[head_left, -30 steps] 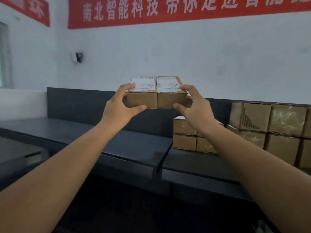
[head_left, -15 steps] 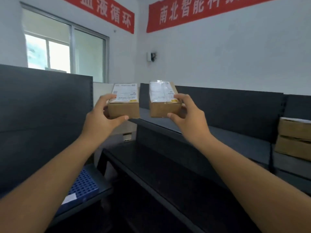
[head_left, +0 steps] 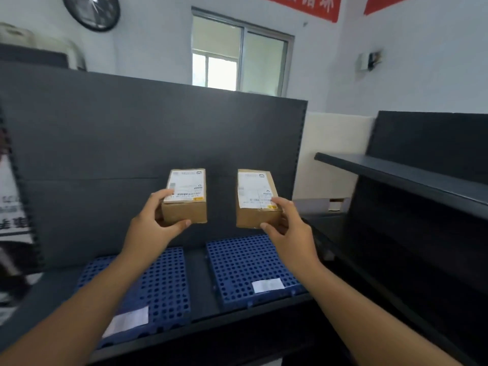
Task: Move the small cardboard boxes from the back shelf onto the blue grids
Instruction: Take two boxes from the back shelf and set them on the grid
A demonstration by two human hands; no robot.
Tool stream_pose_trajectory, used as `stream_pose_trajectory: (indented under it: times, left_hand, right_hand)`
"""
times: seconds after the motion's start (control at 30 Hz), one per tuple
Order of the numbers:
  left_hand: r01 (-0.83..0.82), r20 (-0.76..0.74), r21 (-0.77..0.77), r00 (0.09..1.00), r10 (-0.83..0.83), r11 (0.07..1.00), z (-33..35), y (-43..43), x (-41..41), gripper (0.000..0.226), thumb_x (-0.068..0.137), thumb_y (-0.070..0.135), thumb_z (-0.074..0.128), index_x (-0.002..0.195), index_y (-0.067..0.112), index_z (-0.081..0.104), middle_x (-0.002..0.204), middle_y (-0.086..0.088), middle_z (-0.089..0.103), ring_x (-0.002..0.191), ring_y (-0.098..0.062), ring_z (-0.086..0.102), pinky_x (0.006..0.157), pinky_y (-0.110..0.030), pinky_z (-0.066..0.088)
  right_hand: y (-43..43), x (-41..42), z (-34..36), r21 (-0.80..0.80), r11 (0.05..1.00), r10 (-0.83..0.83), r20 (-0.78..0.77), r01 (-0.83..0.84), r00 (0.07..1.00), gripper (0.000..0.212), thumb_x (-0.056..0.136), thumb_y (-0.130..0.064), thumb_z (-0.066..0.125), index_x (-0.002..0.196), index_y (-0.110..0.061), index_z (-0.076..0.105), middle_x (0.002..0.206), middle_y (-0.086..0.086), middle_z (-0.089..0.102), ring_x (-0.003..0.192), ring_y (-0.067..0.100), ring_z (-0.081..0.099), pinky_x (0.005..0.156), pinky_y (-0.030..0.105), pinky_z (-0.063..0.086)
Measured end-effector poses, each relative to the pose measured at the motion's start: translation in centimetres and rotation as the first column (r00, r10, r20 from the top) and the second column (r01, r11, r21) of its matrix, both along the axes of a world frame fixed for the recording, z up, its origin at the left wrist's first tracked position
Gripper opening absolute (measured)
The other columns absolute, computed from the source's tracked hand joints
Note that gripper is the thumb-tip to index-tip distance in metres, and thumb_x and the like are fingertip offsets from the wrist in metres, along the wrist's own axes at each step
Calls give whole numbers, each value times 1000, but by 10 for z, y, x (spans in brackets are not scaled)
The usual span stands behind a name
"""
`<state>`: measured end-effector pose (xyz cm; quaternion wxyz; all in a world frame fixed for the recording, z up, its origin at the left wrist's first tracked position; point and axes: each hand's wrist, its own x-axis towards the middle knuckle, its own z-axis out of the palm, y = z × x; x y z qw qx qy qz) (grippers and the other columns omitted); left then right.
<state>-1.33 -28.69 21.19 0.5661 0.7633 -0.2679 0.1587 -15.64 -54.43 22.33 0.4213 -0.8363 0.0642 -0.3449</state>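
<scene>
My left hand [head_left: 150, 228] grips a small cardboard box [head_left: 186, 196] with a white label on top, held in the air. Another small labelled cardboard box [head_left: 254, 198] is gripped by my right hand [head_left: 290, 231], a little apart from the first. Below them two blue perforated grids lie side by side on a dark shelf: the left grid [head_left: 163, 281] under my left forearm, the right grid [head_left: 245, 265] under the right box. Each grid carries a white sticker near its front edge. Both boxes hover above the grids without touching them.
A tall dark back panel [head_left: 132, 143] rises behind the grids. A second dark shelf unit [head_left: 412, 175] stands at the right, at an angle. A window [head_left: 237, 56] and a wall clock [head_left: 92, 9] are behind. Printed sheets hang at the far left edge.
The view has swung left from the back shelf with stacked boxes to the shelf with the blue grids. Both hands kept their boxes, moved them apart and lowered them toward the grids.
</scene>
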Motion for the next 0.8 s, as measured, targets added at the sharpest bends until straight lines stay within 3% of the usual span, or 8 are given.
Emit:
stream_pose_trajectory:
  times: [0.17, 0.3, 0.37, 0.5, 0.67, 0.8]
  left_hand:
    - [-146, -100, 66, 983, 152, 987, -49, 80, 48, 69, 72, 35, 86, 124, 56, 45, 117, 10, 61, 95, -5, 63, 71, -19, 49]
    - [-214, -181, 108, 956, 231, 971, -87, 120, 76, 68, 71, 37, 85, 123, 55, 46, 116, 9, 61, 91, 2, 59, 65, -14, 47]
    - [-219, -218, 120, 946, 241, 968, -106, 133, 89, 67, 72, 37, 85, 123, 57, 45, 117, 8, 61, 93, 1, 60, 66, -15, 49]
    - [-212, -283, 163, 926, 252, 964, -142, 148, 115, 66, 73, 36, 85, 117, 63, 44, 117, 7, 62, 95, -4, 61, 68, -17, 49]
    - [-205, -316, 217, 910, 267, 954, -177, 159, 144, 68, 73, 34, 85, 116, 65, 42, 121, 8, 59, 98, -6, 57, 73, -17, 48]
    - [-218, -317, 277, 899, 303, 936, -194, 159, 155, 67, 76, 36, 83, 121, 62, 40, 124, 8, 56, 101, -13, 55, 91, -38, 54]
  right_hand:
    - [52, 71, -54, 5, 998, 69, -110, -69, 991, 53, 86, -27, 72, 125, -49, 42, 111, -11, 59, 91, -3, 58, 67, 10, 49]
    - [81, 117, -88, 38, 992, 128, -177, -123, 976, 54, 87, -25, 71, 126, -49, 41, 111, -14, 55, 90, -7, 54, 65, 3, 43]
    - [93, 139, -103, 32, 989, 147, -214, -144, 966, 54, 88, -24, 70, 128, -45, 41, 114, -13, 57, 90, -3, 57, 66, 8, 47]
    - [114, 181, -138, 38, 985, 169, -282, -165, 944, 54, 89, -22, 69, 134, -37, 42, 127, -5, 60, 103, 9, 59, 85, 26, 54]
    - [134, 222, -182, 64, 974, 228, -344, -219, 911, 54, 90, -24, 68, 134, -40, 40, 133, -5, 58, 111, 11, 58, 91, 27, 53]
    - [138, 240, -207, 24, 977, 202, -418, -212, 886, 55, 91, -30, 65, 137, -41, 37, 134, -2, 55, 114, 16, 56, 94, 35, 51]
